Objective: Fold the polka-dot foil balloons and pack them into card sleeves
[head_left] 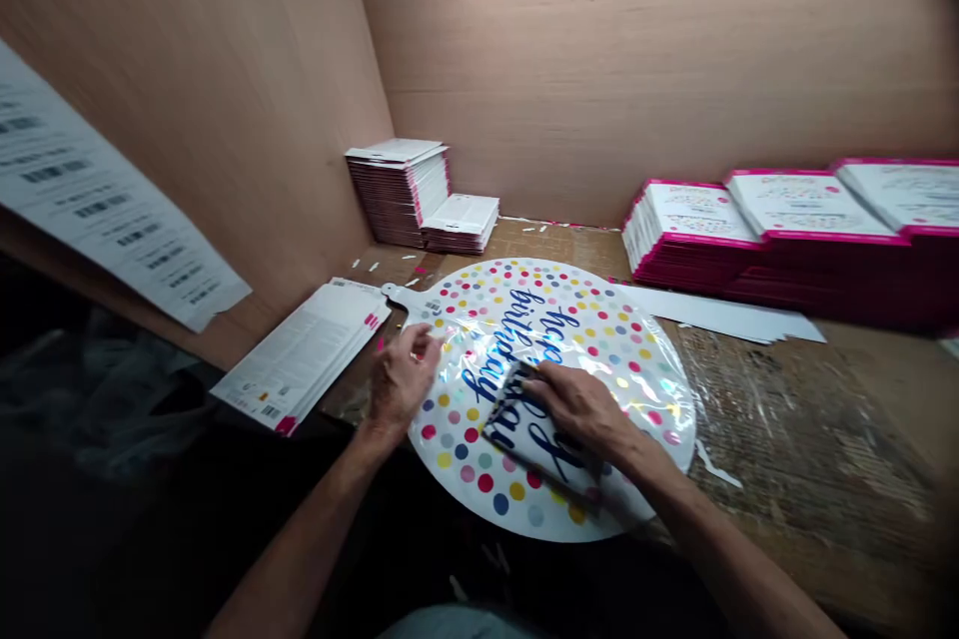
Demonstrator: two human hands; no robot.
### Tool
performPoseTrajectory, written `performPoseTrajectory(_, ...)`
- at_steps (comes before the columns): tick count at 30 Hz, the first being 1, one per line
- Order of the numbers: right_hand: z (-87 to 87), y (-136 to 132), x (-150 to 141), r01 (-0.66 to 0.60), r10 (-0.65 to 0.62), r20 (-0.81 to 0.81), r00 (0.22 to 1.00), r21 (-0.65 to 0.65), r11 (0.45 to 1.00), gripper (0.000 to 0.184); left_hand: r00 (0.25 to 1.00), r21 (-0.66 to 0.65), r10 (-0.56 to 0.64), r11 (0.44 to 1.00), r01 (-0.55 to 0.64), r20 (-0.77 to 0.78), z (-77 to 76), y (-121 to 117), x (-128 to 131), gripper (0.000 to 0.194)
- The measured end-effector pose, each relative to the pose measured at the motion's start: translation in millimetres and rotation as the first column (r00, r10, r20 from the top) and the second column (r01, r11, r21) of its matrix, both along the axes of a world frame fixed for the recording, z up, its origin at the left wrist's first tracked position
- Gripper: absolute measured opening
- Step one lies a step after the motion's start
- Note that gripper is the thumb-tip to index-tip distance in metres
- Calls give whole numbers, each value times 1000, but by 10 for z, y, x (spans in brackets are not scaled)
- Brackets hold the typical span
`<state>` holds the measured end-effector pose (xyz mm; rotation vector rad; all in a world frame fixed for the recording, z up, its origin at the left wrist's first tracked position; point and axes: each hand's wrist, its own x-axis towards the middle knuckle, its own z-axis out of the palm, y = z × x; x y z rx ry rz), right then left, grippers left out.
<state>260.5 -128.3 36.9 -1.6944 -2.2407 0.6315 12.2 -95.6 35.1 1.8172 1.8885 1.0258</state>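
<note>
A flat, round foil balloon [599, 329] with coloured dots and "happy birthday" lettering lies on the worktop, its tail pointing left. My right hand [580, 404] grips a thin rectangular plate [535, 449] with a dark edge, held over the balloon's near half. Dots and blue lettering show on the plate's face; whether printed, reflected or seen through, I cannot tell. My left hand [401, 379] is at the balloon's left edge, below the tail, fingers loosely curled and apart. Nothing shows between them; contact with the balloon is unclear.
White printed packets [307, 349] lie fanned at the left edge. Stacked packets [401, 190] stand in the back corner, and pink-edged stacks [756, 230] line the right wall. A white strip [719, 312] lies behind the balloon. Barcode sheets [112, 200] hang on the left panel.
</note>
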Motion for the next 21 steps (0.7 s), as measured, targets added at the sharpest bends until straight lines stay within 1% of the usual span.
performPoseTrajectory(1,-42,-16,79,35,-35,-22,999,2,999,28,977,53,101,994,-93,-190,10,21,-214,37)
performPoseTrajectory(2,-76,-30,153,63,-63,-47,997,-2,998,30,906,98,197,980,-173,-374,18,40,-423,36)
performPoseTrajectory(3,-102,-45,217,83,-83,-71,994,-7,997,32,813,96,245,968,-230,-528,23,57,-614,36)
performPoseTrajectory(4,-120,-60,265,95,-95,-94,991,-14,995,34,727,65,239,964,-259,-644,26,73,-777,34)
performPoseTrajectory(5,-131,-76,296,102,-103,-116,988,-20,995,35,658,31,208,962,-271,-723,28,90,-905,34)
performPoseTrajectory(6,-139,-91,312,107,-109,-135,985,-23,994,36,614,-16,156,964,-265,-773,33,108,-999,35)
performPoseTrajectory(7,-145,-104,314,113,-115,-151,982,-21,993,36,589,-62,101,967,-249,-802,45,129,-1063,37)
performPoseTrajectory(9,-155,-118,298,127,-127,-171,977,-15,992,36,568,-129,20,967,-221,-823,97,176,-1131,40)
performPoseTrajectory(12,-168,-117,273,125,-123,-202,972,-5,992,35,547,-176,-23,958,-227,-837,249,237,-1166,39)
performPoseTrajectory(14,-166,-119,279,110,-107,-236,966,2,994,35,541,-155,-4,960,-233,-841,359,241,-1150,40)
performPoseTrajectory(16,-150,-141,315,103,-95,-290,952,13,995,36,553,-88,31,978,-188,-832,427,206,-1066,42)
performPoseTrajectory(17,-138,-160,344,104,-94,-323,942,15,994,36,571,-52,33,990,-133,-821,436,178,-994,43)
performPoseTrajectory(18,-125,-185,381,113,-102,-350,931,9,994,37,597,-26,10,998,-52,-802,427,146,-902,42)
performPoseTrajectory(19,-113,-215,425,127,-119,-367,922,-2,992,37,625,-18,-47,998,53,-779,401,113,-795,41)
performPoseTrajectory(20,-102,-249,473,143,-138,-376,916,-14,990,37,646,-35,-138,985,169,-751,363,82,-681,39)
performPoseTrajectory(21,-94,-285,523,157,-153,-378,913,-22,987,36,653,-77,-248,957,279,-715,315,54,-564,37)
